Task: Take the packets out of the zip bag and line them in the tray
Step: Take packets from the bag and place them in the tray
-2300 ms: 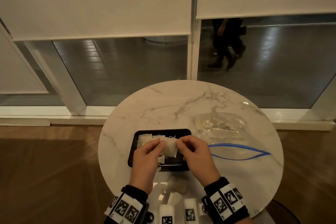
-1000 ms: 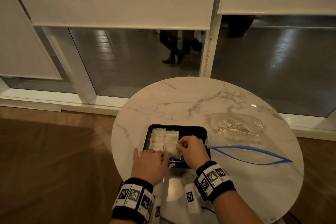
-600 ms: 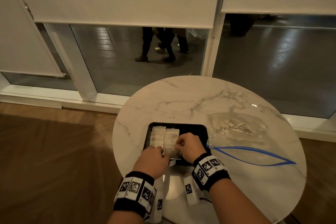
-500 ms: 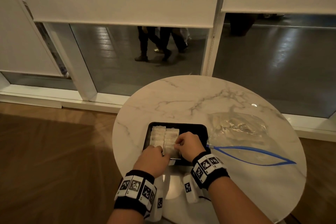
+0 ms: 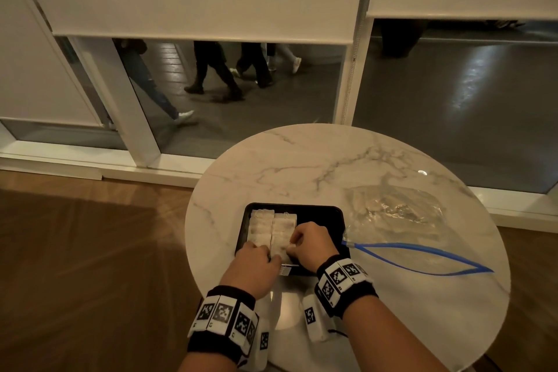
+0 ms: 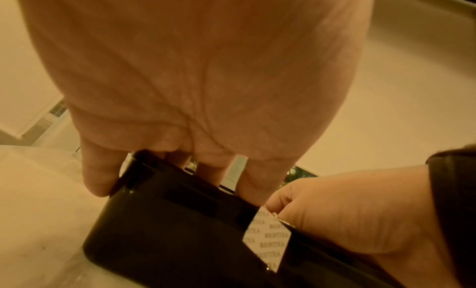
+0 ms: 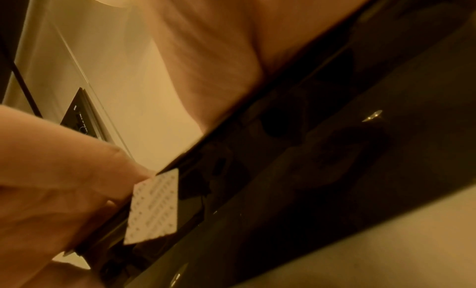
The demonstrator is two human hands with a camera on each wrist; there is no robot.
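Observation:
A black tray (image 5: 320,217) sits on the round marble table (image 5: 302,166). Two columns of white packets (image 5: 271,228) lie side by side in its left half. My right hand (image 5: 312,243) is curled at the near end of the right column and pinches a packet (image 5: 285,246). That packet's paper tag (image 6: 268,239) hangs over the tray's near wall (image 6: 180,221). My left hand (image 5: 256,264) reaches over the near rim, its fingers down on the left column and the little finger (image 6: 98,180) outside the corner. The clear zip bag (image 5: 398,217) lies open to the right, holding more packets.
The bag's blue zip strip (image 5: 422,260) curves across the table right of the tray. Tagged white blocks (image 5: 311,315) sit at the table's near edge between my wrists. Behind the table are a window and blinds; people walk past outside (image 5: 217,69).
My left hand left the table beside the tray and came onto the packets' near end. My right hand set the packet down in the second column and stays there.

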